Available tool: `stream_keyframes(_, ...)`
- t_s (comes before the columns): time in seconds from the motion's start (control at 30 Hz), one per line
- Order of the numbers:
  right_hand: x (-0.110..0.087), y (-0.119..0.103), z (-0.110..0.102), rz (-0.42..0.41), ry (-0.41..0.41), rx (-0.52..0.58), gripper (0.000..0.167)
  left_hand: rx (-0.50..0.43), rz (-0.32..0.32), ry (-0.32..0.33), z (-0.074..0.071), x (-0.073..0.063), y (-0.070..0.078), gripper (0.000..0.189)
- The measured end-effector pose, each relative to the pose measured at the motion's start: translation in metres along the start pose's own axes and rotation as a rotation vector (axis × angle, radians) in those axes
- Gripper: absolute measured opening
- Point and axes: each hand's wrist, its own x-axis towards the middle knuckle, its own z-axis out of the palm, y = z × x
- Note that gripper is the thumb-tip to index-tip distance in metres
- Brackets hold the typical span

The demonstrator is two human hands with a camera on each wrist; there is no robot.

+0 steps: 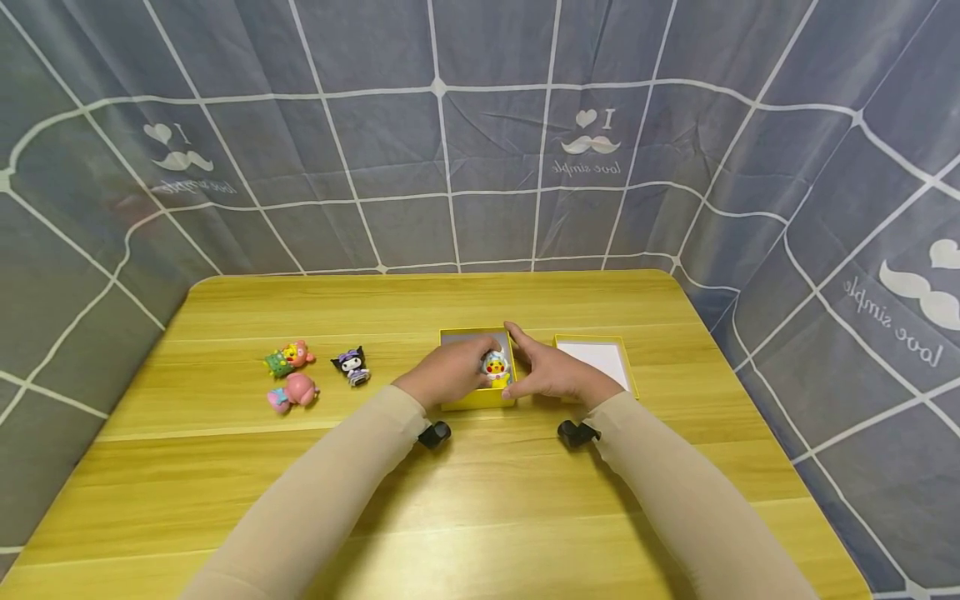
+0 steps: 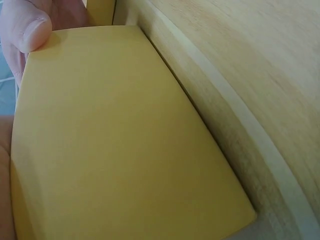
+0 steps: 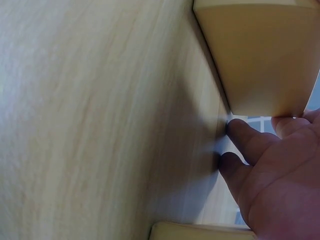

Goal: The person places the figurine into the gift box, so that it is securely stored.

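Note:
Near the middle of the table, an open yellow box holds a small figurine with a yellow face, red cheeks and a pale hood. My left hand reaches over the box's left side and grips the figurine; some of its fingers are hidden inside. My right hand holds the box's right side, thumb at the near corner and fingers towards the far one. In the left wrist view, the right thumb presses the rim of the front wall. Fingers of the right hand touch the box's end in the right wrist view.
A yellow lid with a white inside lies just right of the box, partly behind the right hand. To the left lie a black-hooded figurine, a green-and-pink one and a pink one. A grey checked curtain surrounds the table.

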Motion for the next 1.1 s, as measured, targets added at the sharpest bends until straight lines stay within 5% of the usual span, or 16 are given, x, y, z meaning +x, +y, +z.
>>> stream_keyframes(1.1,0.0030,0.0025,0.0016,-0.001,-0.007,0.049,0.133,0.076,-0.040,-0.049,0.0006,0.0031,0.0001,0.047)
